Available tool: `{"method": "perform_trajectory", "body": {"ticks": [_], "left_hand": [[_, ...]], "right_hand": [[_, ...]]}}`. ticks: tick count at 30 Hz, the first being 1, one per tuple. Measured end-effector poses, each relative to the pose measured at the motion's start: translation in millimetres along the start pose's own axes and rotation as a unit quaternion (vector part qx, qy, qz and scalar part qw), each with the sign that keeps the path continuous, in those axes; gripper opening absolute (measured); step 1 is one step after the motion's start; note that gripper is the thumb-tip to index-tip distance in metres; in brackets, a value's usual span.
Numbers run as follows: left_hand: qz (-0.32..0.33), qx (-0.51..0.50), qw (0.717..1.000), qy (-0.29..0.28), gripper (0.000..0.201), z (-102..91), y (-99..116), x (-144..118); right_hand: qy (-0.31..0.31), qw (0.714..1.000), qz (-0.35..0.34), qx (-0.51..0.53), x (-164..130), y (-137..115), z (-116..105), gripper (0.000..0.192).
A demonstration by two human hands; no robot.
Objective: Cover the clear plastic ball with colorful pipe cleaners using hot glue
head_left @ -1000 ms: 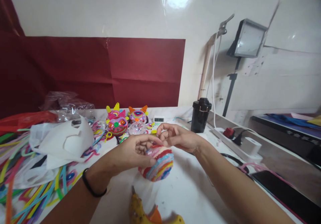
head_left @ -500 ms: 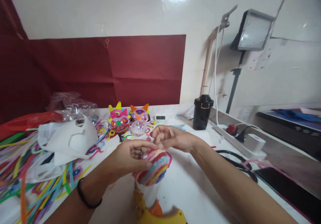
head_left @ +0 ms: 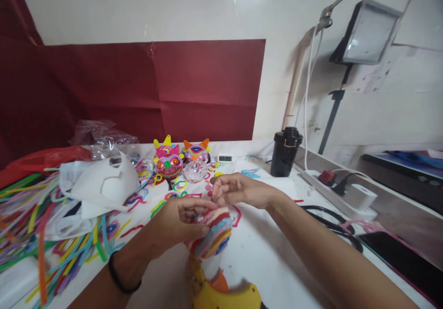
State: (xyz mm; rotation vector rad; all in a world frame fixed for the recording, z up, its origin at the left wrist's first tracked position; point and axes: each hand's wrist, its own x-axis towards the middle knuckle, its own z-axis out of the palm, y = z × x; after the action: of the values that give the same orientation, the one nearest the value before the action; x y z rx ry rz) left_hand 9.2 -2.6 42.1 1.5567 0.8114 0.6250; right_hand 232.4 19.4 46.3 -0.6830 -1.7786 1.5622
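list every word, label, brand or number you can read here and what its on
No text can be read with certainty.
Small white digital display: dark digits, too small and blurred to read.
Dark flat object at far right: pale marks along its edge, too blurred to tell whether they are letters.
Striped piece in the left hand: no lettering visible.
Black bottle: no readable label.

The striped ball (head_left: 216, 235) is now nearer and more to the left, hiding the tip of the yellow glue gun (head_left: 223, 298); a pink strip (head_left: 239, 215) appears at its right.
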Motion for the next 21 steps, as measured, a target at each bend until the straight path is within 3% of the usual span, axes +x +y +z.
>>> {"method": "perform_trajectory", "body": {"ticks": [4, 9, 15, 21], "left_hand": [[0.005, 0.012, 1.0, 0.019, 0.046, -0.6, 1, -2], [0.018, -0.004, 1.0, 0.015, 0.047, -2.3, -2, -3], [0.002, 0.011, 0.999, 0.037, 0.049, 0.0, 0, -3], [0.013, -0.024, 0.999, 0.039, 0.053, -3.1, -4, -2]], "right_hand": [[0.018, 0.997, -0.013, -0.07, -6, -12, 3, 0.023], [0.003, 0.974, -0.043, -0.223, -8, -23, 10, 0.02], [0.016, 0.965, -0.037, -0.26, -9, -24, 14, 0.016], [0.097, 0.924, -0.08, -0.362, -21, -40, 25, 0.011]]}}
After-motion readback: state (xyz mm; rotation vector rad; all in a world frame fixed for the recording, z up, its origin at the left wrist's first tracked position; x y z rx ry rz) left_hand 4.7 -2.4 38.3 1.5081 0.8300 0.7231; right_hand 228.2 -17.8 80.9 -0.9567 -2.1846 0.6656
